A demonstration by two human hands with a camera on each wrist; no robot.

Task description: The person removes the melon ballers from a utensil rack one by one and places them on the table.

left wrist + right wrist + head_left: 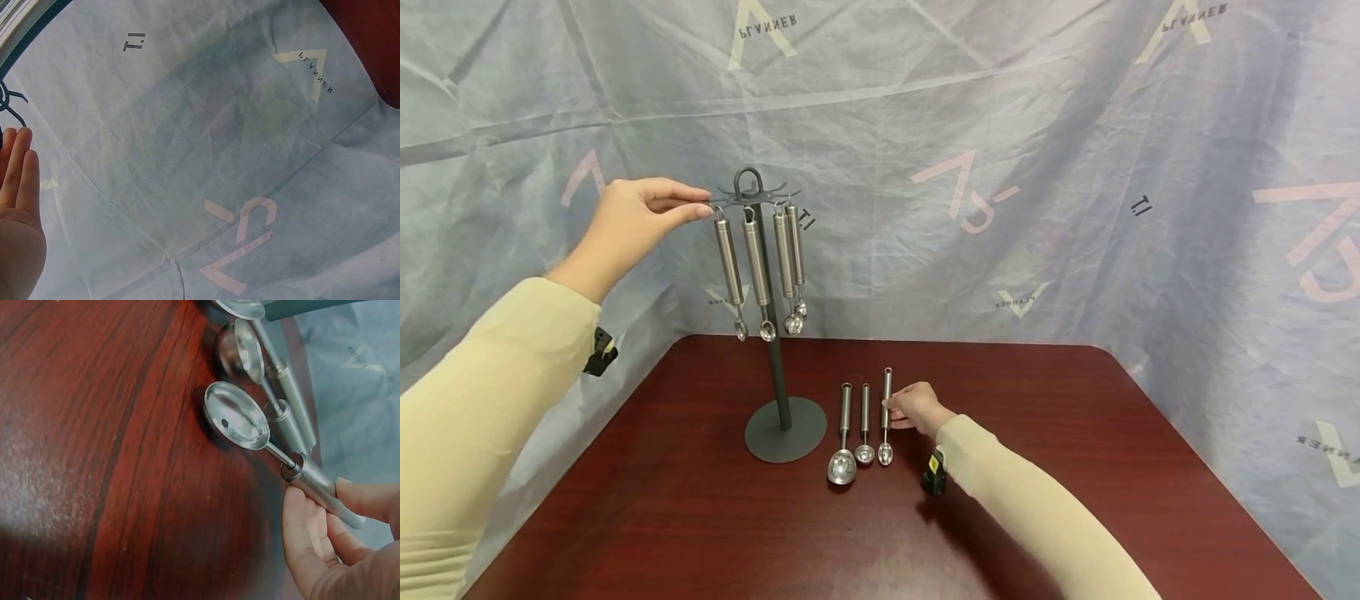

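Note:
A dark metal utensil rack [779, 367] stands on a round base, with several steel melon ballers [756, 258] hanging from its hooks. At the rack's top left, my left hand [640, 212] pinches the end of a hook between thumb and fingers. My right hand [919, 406] grips the handle of a melon baller [237, 415] with a hole in its oval bowl, the rightmost of three utensils on the table. Beside it lie a smaller round-bowled baller [865, 454] and a larger scoop [842, 467]. In the left wrist view the hook tip meets my fingertips.
Under everything is a dark red wooden table [1075, 517] with rounded back corners. A grey printed cloth [880, 150] hangs behind it and along both sides. The rack's base stands just left of the lying utensils.

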